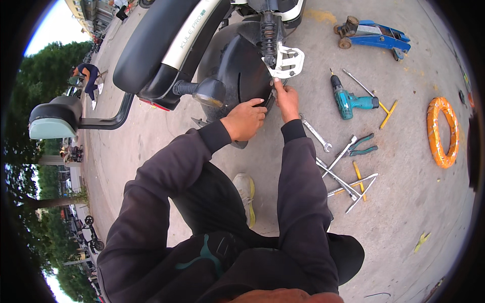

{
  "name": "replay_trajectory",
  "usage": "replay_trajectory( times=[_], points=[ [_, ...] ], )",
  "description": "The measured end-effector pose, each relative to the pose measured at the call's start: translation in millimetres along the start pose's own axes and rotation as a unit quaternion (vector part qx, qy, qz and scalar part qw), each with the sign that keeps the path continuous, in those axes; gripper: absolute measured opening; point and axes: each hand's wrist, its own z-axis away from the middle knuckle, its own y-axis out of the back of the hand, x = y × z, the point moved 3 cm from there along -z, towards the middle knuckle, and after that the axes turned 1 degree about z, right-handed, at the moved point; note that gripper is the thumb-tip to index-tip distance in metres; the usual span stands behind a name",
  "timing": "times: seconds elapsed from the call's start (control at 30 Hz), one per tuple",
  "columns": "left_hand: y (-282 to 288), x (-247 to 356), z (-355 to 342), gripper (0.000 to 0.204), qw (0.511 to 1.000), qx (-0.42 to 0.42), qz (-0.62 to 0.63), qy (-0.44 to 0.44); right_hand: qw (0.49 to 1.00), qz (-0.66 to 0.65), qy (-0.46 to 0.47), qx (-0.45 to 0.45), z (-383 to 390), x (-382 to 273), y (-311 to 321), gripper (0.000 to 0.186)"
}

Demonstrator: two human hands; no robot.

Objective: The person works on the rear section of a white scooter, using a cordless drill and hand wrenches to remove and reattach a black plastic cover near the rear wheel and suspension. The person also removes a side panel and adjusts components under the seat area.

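A scooter with a black seat [149, 38] fills the upper part of the head view. My left hand [246, 120] rests against its black rear mudguard [235, 76], fingers bent together at the right-hand edge. Just right of it, my right hand [287, 101] has its fingers closed below the white footrest bracket [290, 63]. What those fingers hold, if anything, is hidden. Above the bracket stands a black coil shock absorber [268, 38]. A round rear lamp [209, 93] sticks out left of the mudguard.
On the concrete at right lie a teal cordless drill [348, 98], a combination spanner [316, 134], teal-handled pliers [365, 145], a cross wrench [336, 174] and yellow-handled tools [388, 115]. Farther out are a blue trolley jack [374, 38] and an orange-wrapped ring [443, 132]. A person [91, 81] is at far left.
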Motion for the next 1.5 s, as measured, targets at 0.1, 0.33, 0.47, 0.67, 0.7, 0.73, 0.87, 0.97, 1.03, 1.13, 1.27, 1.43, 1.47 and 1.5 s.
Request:
replay_trajectory(
  times=[0.1,0.33,0.47,0.67,0.7,0.73,0.87,0.97,1.03,1.13,1.27,1.43,1.47,1.5],
  points=[
    [2.5,-2.2,-4.5,0.04,1.0,0.001,0.001,-0.002,0.998,-0.018,0.056,-0.007,-5.5,1.0,-1.4,0.047],
    [5.4,-2.0,-4.1,0.039,1.0,-0.008,0.017,-0.002,1.0,-0.016,-0.005,0.019,-18.9,20.7,-4.4,0.034],
    [4.8,0.1,-6.7,0.038,0.999,-0.013,0.034,-0.003,0.968,-0.235,0.082,-0.029,-12.6,24.3,-3.4,0.039],
    [9.6,-3.8,-10.8,0.037,0.999,-0.005,0.04,-0.005,0.997,-0.078,0.019,-0.025,-22.3,26.6,1.1,0.031],
    [7.4,-2.5,-7.6,0.037,0.999,-0.001,0.034,-0.004,0.995,-0.08,0.033,-0.043,-22.3,23.0,-1.1,0.033],
    [5.3,-1.8,-5.1,0.038,1.0,0.003,0.027,-0.003,0.986,-0.148,0.052,-0.049,-14.7,23.8,-3.5,0.037],
    [3.3,-2.3,-2.7,0.039,0.999,-0.009,0.041,0.001,0.976,-0.215,0.023,0.009,5.3,10.7,-8.1,0.046],
    [3.2,-2.1,-1.1,0.039,0.998,-0.02,0.052,0.003,0.994,-0.108,-0.018,-0.025,-2.3,3.2,-1.5,0.041],
    [10.0,-1.8,-9.4,0.04,0.999,-0.012,0.052,-0.007,0.996,0.0,0.084,0.018,-22.3,17.3,3.4,0.047],
    [8.8,-3.5,-5.4,0.039,0.999,-0.002,0.048,-0.01,0.974,-0.215,0.062,0.043,-6.2,23.7,-9.5,0.039],
    [7.3,-2.3,-4.9,0.039,0.999,-0.01,0.048,-0.008,0.996,-0.081,-0.036,0.003,-2.0,12.3,-2.8,0.043],
    [5.4,-2.2,-6.4,0.04,0.999,0.002,0.042,-0.011,0.971,-0.212,0.097,-0.056,-11.7,18.8,-3.0,0.045],
    [3.9,-2.7,-3.5,0.04,0.999,0.004,0.04,-0.005,0.958,-0.268,0.086,-0.048,-0.7,17.2,-5.0,0.044],
    [4.9,-4.1,-3.6,0.04,0.999,-0.001,0.041,-0.005,0.972,-0.226,0.051,-0.036,5.7,4.7,-2.6,0.04]
  ],
)
